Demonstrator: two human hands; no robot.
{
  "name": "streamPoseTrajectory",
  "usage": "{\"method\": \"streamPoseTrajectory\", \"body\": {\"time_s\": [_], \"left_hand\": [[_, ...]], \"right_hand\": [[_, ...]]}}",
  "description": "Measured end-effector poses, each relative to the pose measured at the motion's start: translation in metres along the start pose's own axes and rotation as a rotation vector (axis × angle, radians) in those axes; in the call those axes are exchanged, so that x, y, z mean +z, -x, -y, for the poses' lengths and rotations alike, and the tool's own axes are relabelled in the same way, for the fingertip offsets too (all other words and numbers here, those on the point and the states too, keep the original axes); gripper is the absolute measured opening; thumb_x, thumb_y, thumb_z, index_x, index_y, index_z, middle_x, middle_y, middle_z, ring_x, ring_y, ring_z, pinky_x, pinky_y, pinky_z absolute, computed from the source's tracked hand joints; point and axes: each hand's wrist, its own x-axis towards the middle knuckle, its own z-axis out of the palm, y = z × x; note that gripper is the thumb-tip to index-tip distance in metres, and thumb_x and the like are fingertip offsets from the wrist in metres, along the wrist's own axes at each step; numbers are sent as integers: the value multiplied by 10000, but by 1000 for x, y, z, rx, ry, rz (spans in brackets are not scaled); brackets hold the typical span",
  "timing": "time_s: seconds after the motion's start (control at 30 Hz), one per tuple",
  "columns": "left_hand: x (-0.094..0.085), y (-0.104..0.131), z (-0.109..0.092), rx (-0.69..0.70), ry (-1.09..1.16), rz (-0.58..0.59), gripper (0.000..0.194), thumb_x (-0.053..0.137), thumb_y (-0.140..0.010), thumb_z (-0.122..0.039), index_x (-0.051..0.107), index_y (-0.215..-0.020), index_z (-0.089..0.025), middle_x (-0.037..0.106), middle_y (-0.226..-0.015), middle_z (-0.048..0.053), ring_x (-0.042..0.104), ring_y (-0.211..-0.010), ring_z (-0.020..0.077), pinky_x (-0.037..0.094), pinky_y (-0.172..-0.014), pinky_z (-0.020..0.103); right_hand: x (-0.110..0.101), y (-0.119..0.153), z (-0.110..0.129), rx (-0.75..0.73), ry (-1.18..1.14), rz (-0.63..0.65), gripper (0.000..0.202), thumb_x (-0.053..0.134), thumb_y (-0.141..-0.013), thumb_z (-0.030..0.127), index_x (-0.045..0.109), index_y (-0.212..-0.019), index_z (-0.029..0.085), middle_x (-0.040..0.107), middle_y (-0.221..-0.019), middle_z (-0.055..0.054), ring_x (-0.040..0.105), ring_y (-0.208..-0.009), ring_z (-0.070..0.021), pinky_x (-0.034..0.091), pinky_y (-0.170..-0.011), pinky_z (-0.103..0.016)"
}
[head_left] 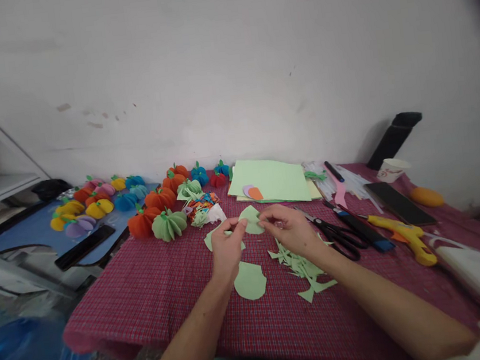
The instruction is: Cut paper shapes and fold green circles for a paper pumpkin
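Observation:
A light green paper piece (251, 220) with a rounded outline is held up between both hands. My left hand (228, 240) pinches its left edge between thumb and fingers. On its right edge, the fingertips of my right hand (286, 225) are closed too. Below them a rounded green paper cutout (250, 281) lies flat on the checked cloth. More green cutouts (212, 240) rest partly behind my left hand. Under my right forearm is a heap of green paper scraps (302, 268). Black-handled scissors (337, 232) lie to the right of my right hand.
Paper pumpkins (169, 224) in several colours fill the back left. Green paper sheets (272, 176) are stacked by the wall. At the right lie a blue-black cutter (365, 232), a yellow glue gun (404, 235), a dark phone (398, 202) and a paper cup (392, 169).

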Motion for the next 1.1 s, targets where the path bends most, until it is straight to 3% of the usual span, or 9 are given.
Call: {"method": "streamPoseTrajectory", "body": {"time_s": [0.1,0.2,0.33,0.43,0.63,0.8,0.97,1.1], "left_hand": [[0,-1,-1,-43,19,3,188,661,-629,-329,601,-682,-158,418,-499,-66,300,-401,37,234,-415,190],[-7,-8,-5,-119,190,-16,172,659,-630,-290,607,-712,-148,406,-488,-64,322,-402,38,230,-403,181],[-25,-23,-10,-339,686,-23,193,540,-706,-324,583,-739,-139,405,-497,-44,366,-417,57,273,-409,182],[-32,-28,-11,-441,849,-18,290,426,-757,-387,568,-756,-134,453,-540,-1,430,-453,90,316,-415,202],[-28,-23,-10,-578,885,-18,345,417,-749,-461,539,-769,-139,512,-635,48,504,-538,128,381,-450,226],[-25,-21,-16,-611,916,106,390,418,-744,-491,546,-849,-138,555,-721,78,547,-636,164,440,-519,269],[-22,-19,-18,-613,887,143,419,429,-739,-505,561,-883,-134,585,-783,99,573,-725,181,469,-607,296],[-16,-16,-15,-604,804,129,437,429,-735,-535,570,-863,-142,594,-763,90,583,-735,178,468,-639,297]], "right_hand": [[-3,-1,3,-22,11,-43,99,509,-794,206,603,-767,191,619,-781,-17,546,-744,-124,407,-693,-234],[-5,0,5,78,60,-38,117,500,-794,243,600,-774,185,610,-759,-19,537,-704,-129,401,-641,-235],[4,7,4,303,-15,276,151,499,-774,278,596,-723,174,573,-607,9,488,-535,-105,357,-500,-210],[19,18,5,353,-61,469,134,526,-741,262,616,-712,167,590,-615,7,488,-530,-97,350,-495,-203],[38,33,6,401,-109,572,142,532,-734,267,632,-707,168,611,-619,6,510,-536,-95,358,-505,-197],[40,39,9,312,53,612,104,554,-714,210,654,-724,184,624,-662,0,538,-593,-108,370,-560,-209],[31,39,17,83,270,573,132,616,-682,248,665,-795,201,611,-771,-43,551,-742,-168,377,-656,-260],[16,29,29,117,243,494,135,546,-762,316,614,-726,204,589,-653,-6,517,-590,-130,350,-555,-244]]}}
